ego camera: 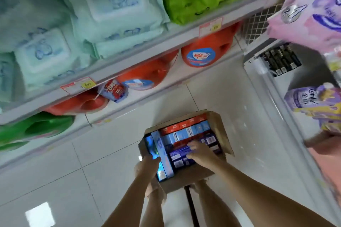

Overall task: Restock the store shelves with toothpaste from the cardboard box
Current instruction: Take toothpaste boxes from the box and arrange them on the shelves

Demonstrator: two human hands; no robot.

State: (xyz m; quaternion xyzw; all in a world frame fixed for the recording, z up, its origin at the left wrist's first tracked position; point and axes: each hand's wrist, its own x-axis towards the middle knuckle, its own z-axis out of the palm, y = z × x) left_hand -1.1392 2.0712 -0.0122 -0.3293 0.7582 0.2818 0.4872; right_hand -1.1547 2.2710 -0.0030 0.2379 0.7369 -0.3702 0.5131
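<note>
White tiled floor point(110, 153) under cardboard box point(220, 131), shelves point(129, 61) alongside

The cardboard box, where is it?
In the head view the cardboard box sits open on the white floor, low in the middle, in front of the orange jugs, with the left hand and right hand reaching in.

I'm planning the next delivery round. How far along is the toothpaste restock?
Barely started, it seems. Done: nothing visible; no toothpaste shows on the shelves in view. In hand: the left hand grips a long blue pack at the left edge of the cardboard box, and the right hand pinches a dark blue pack. Left: the box looks nearly full, with red and light blue packs in rows.
</note>
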